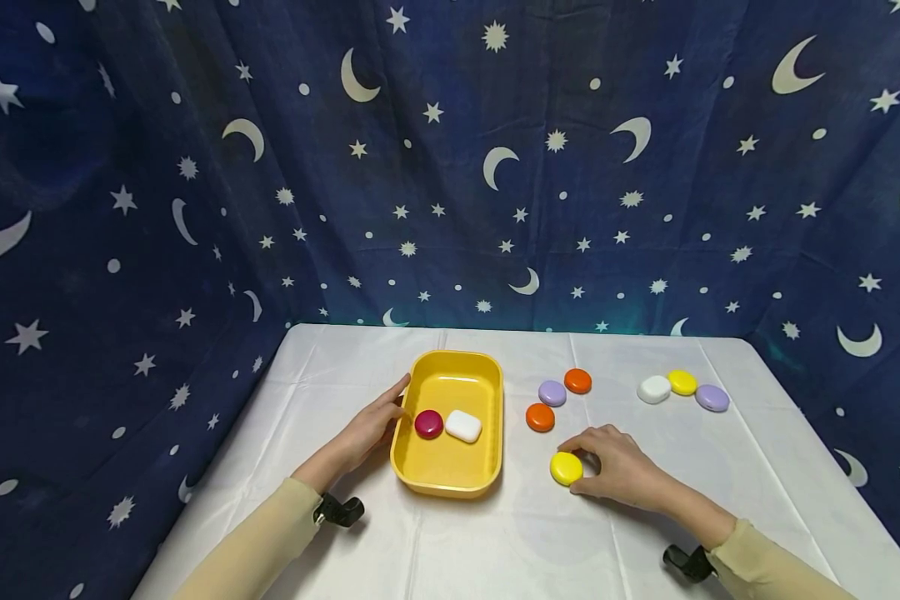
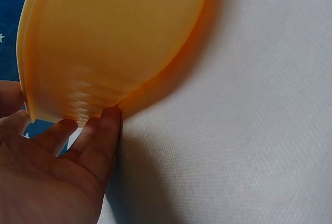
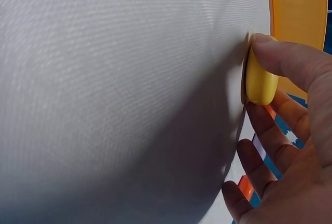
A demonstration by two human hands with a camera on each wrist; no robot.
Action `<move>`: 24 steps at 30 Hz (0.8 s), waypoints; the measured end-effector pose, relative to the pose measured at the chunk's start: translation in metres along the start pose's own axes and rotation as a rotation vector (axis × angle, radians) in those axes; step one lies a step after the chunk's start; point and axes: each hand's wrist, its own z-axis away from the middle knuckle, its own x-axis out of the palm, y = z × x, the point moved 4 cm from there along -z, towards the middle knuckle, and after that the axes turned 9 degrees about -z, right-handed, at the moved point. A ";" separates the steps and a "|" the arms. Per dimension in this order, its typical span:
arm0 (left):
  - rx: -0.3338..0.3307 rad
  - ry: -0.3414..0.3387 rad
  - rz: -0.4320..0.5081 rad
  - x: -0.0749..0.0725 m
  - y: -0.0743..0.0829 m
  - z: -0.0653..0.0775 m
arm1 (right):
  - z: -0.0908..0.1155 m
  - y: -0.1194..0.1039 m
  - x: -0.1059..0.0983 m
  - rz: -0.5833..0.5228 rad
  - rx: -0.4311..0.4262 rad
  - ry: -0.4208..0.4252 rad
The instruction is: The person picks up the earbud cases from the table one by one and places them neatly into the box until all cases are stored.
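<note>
A dark blue curtain (image 1: 450, 167) printed with pale stars, crescent moons and dots fills the upper frame and wraps down both sides. Below, at lower centre, stands a counter (image 1: 645, 533) under a creased white cloth, evenly lit.

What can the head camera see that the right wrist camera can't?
Only the head view shows the dark red piece and white piece lying inside the yellow tray, the left hand touching the tray's side, and more coloured pieces on the table. Only the right wrist view shows the thumb tip pressed against the yellow piece's edge from close up. Both show the right hand pinching the yellow piece.
</note>
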 end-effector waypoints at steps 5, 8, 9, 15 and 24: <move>0.001 -0.001 -0.005 0.000 -0.001 0.000 | 0.000 -0.002 -0.001 0.005 -0.014 -0.007; -0.002 -0.001 -0.009 0.000 -0.002 0.000 | 0.000 -0.006 -0.007 0.006 -0.059 0.014; -0.002 -0.001 -0.010 0.000 -0.002 0.000 | 0.000 -0.009 -0.010 0.009 -0.085 0.024; -0.003 0.006 -0.015 0.000 -0.001 0.000 | -0.007 -0.020 -0.026 0.013 -0.140 0.079; -0.009 0.006 -0.028 -0.001 -0.001 0.000 | -0.030 -0.048 -0.037 -0.051 -0.158 0.123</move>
